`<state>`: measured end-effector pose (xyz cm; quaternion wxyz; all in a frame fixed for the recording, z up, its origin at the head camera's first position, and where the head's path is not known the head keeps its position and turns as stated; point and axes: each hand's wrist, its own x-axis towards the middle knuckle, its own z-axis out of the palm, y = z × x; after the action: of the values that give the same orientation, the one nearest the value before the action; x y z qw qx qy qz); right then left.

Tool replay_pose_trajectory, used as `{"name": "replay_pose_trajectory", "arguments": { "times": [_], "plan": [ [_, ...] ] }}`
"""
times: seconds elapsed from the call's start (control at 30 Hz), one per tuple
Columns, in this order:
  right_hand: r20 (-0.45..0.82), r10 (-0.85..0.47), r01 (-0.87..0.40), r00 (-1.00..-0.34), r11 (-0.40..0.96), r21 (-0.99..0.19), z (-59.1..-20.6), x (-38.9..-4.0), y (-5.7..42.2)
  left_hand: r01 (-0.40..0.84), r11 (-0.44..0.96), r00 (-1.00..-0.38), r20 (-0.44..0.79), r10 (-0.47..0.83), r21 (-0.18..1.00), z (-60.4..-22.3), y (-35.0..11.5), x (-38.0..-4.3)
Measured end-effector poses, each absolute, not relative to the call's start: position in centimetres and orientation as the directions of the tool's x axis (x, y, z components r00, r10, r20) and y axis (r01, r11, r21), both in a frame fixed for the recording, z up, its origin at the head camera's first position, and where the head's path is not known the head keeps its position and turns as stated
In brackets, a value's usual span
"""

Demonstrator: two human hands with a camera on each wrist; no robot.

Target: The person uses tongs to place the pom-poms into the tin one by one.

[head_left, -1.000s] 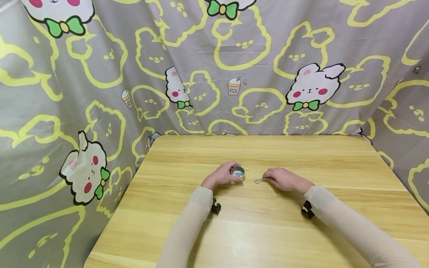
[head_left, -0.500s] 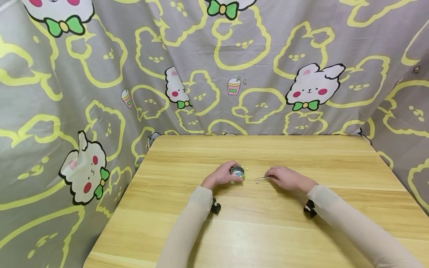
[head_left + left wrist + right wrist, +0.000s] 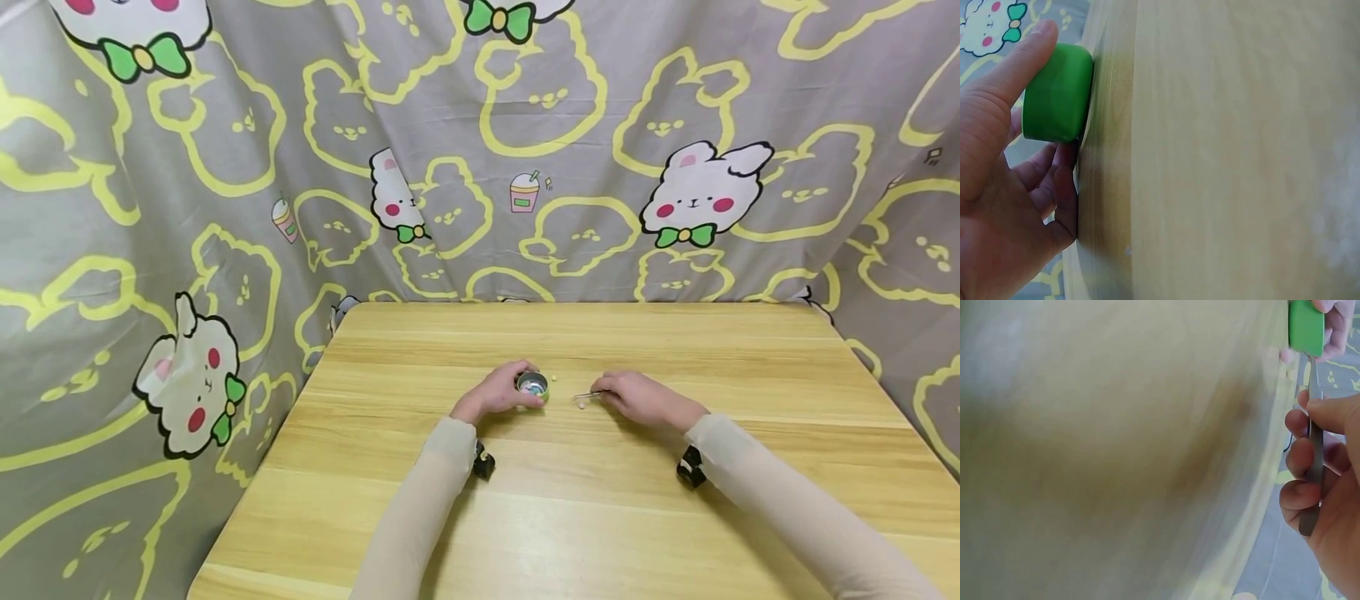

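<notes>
My left hand [image 3: 501,389] holds a small round green container [image 3: 1060,94] on the table, thumb on one side and fingers round the other. Its open top faces up in the head view, with small pale and bluish bits inside. A pair of metal tweezers [image 3: 1316,447] is gripped in my right hand [image 3: 637,398], thumb against the curled fingers. The tweezers' tips point left, toward the container. Close beside the tips lies a small pale pinkish bead [image 3: 581,406]. Another small, yellowish bead [image 3: 554,378] lies just behind and right of the container.
The wood-grain table [image 3: 570,517] runs back to a grey patterned curtain [image 3: 585,150], which also hangs along both sides. Black wrist-worn devices [image 3: 691,467] sit under both forearms.
My right hand first drew slightly right, and the tweezers' tips have since shifted back, away from the pinkish bead. That bead has moved a little right. The left hand and container stay put.
</notes>
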<state>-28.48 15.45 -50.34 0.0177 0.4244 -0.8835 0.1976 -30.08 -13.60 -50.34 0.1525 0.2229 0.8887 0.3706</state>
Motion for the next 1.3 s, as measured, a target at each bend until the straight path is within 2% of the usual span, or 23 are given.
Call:
{"name": "replay_pose_trajectory", "arguments": {
  "times": [0.2,0.63,0.93,1.17,1.3],
  "plan": [
    [0.147,-0.721,-0.716,-0.677,0.601,-0.355,-49.6,-28.4,16.0,0.286,0.629,-0.855,-0.104,0.509,0.723,-50.4,-13.6,-30.2],
    [0.154,-0.738,-0.738,-0.657,0.587,-0.332,-50.2,-28.4,16.6,0.291,0.632,-0.858,-0.096,0.505,0.719,-50.5,-13.6,-29.9],
    [0.125,-0.708,-0.699,-0.695,0.623,-0.351,-50.0,-28.3,16.3,0.277,0.632,-0.863,-0.102,0.495,0.724,-50.4,-13.6,-29.9],
    [0.177,-0.745,-0.754,-0.643,0.576,-0.316,-50.5,-28.4,15.9,0.28,0.623,-0.861,-0.096,0.499,0.73,-50.5,-13.6,-29.9],
    [0.169,-0.735,-0.742,-0.656,0.589,-0.32,-50.6,-28.4,15.8,0.279,0.617,-0.859,-0.095,0.502,0.736,-50.5,-13.6,-29.9]
  ]
}}
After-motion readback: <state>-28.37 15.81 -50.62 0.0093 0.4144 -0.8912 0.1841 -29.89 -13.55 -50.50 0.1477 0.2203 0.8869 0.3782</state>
